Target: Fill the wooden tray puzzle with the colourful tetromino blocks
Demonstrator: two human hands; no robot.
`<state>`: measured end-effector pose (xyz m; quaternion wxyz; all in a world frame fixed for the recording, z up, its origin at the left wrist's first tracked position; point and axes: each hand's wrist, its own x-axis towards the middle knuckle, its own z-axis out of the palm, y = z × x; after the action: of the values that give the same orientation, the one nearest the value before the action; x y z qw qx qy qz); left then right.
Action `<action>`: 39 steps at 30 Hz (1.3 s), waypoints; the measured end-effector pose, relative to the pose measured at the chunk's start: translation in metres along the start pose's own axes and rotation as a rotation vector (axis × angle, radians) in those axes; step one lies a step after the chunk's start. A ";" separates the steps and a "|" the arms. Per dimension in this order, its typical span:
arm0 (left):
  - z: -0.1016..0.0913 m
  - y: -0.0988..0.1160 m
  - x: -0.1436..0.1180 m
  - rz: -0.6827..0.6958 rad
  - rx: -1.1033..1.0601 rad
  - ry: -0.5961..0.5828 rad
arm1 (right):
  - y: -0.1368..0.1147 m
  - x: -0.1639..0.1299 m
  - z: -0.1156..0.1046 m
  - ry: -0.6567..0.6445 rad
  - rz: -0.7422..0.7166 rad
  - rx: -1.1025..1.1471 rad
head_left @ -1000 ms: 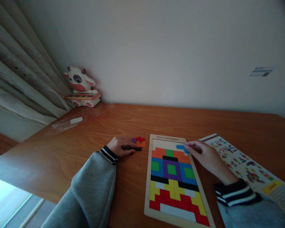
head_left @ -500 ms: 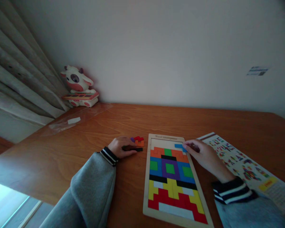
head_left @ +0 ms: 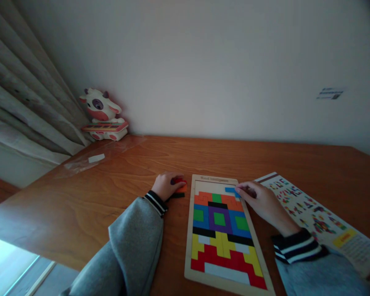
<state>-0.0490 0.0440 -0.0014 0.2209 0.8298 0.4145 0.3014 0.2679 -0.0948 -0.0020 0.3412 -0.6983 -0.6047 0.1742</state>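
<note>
My left hand [head_left: 166,186] is beside the puzzle board, its fingers closed around a red puzzle piece [head_left: 180,180]. An orange piece [head_left: 181,188] and a black bar piece [head_left: 179,195] lie right by those fingers, partly covered. The wooden puzzle board [head_left: 189,246] has coloured block pieces fitted together over most of its area, with bare wood at its far end. At the far right corner of the board, my right hand [head_left: 265,203] pinches a blue puzzle piece [head_left: 230,190] between thumb and fingertips. Part of the blue piece is hidden under the fingers.
A printed pattern sheet [head_left: 311,213] lies right of the board, partly under my right arm. A cow toy with a keyboard [head_left: 106,115] stands at the back left by the curtain [head_left: 27,94]. Clear plastic with a white label [head_left: 96,158] lies near the left table edge.
My left hand has shifted right and away from me, from the black bar to the red piece. My right hand stays at the board's corner with the blue piece.
</note>
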 end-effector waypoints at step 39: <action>0.046 0.091 -0.019 -0.215 -1.043 0.042 | -0.062 -0.018 0.014 -0.019 0.003 0.615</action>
<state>0.0241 -0.0274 0.0152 0.6253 0.5564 0.2968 0.4597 0.2099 -0.1060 0.0274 0.5308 -0.5615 -0.5256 0.3561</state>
